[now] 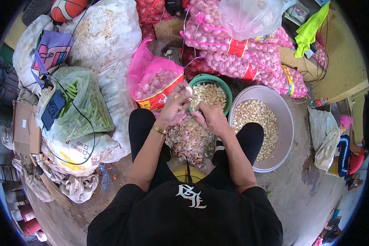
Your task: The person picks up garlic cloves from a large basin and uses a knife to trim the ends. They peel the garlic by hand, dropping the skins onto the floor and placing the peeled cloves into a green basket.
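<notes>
- Head view: my left hand (175, 107) is over the edge of the green basket (211, 77), fingers pinching a garlic clove (188, 90).
- My right hand (212, 119) is just beside it, fingers curled in. Can't tell if they're closed on anything.
- A pile of garlic skins (190, 141) sits on the floor between my knees.
- A grey basin (285, 139) of cloves is just beside the basket, on my right.
</notes>
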Action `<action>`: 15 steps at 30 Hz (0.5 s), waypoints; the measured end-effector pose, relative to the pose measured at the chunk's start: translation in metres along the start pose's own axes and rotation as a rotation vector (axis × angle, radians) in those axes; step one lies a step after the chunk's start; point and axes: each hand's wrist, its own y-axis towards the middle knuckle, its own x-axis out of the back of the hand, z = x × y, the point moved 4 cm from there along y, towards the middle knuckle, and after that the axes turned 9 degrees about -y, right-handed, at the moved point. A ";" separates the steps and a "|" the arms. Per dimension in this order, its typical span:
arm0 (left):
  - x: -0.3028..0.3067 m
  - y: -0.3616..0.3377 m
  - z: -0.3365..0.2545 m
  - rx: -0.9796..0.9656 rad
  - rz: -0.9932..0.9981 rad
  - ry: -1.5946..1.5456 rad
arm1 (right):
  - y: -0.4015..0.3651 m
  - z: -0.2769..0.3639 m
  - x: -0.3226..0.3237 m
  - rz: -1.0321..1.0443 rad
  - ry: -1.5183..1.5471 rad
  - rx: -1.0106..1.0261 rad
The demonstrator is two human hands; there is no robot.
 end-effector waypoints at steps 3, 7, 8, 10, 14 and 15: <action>0.003 0.001 -0.019 -0.077 -0.001 0.070 | -0.003 0.011 -0.003 0.045 -0.013 0.058; -0.004 -0.005 -0.021 -0.064 0.056 0.035 | -0.010 -0.005 -0.008 0.182 -0.175 -0.053; -0.005 -0.006 -0.021 -0.060 0.059 0.060 | -0.013 -0.008 -0.011 0.207 -0.167 -0.089; -0.007 -0.007 -0.021 -0.057 0.061 0.084 | -0.016 -0.016 -0.018 0.234 -0.160 -0.124; -0.008 -0.006 -0.021 -0.059 0.075 -0.004 | -0.014 -0.020 -0.020 0.190 -0.149 -0.034; -0.007 -0.006 -0.022 -0.064 0.074 -0.014 | -0.014 -0.023 -0.020 0.225 -0.159 -0.117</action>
